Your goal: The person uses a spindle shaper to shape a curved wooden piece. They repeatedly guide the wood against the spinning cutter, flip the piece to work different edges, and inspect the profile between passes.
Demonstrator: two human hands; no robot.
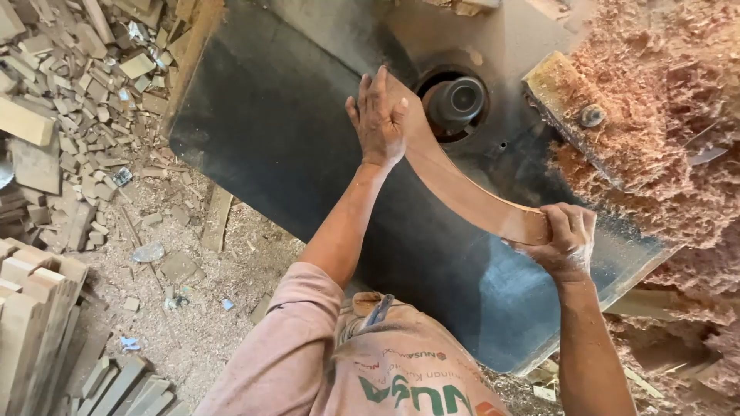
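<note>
Head view shows me the curved wooden piece (470,196) lying flat on the dark counter (293,131), its long axis running from my left hand (379,117), pressed open-palmed beside the spindle cutter (456,102), down-right to my right hand (566,240) clamped around its near end.

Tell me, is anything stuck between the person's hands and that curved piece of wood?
Nothing visible. The left hand lies flat on the far end of the curved wooden piece, beside the round cutter spindle. The right hand wraps its fingers around the near end, on the dark machine table.
</note>
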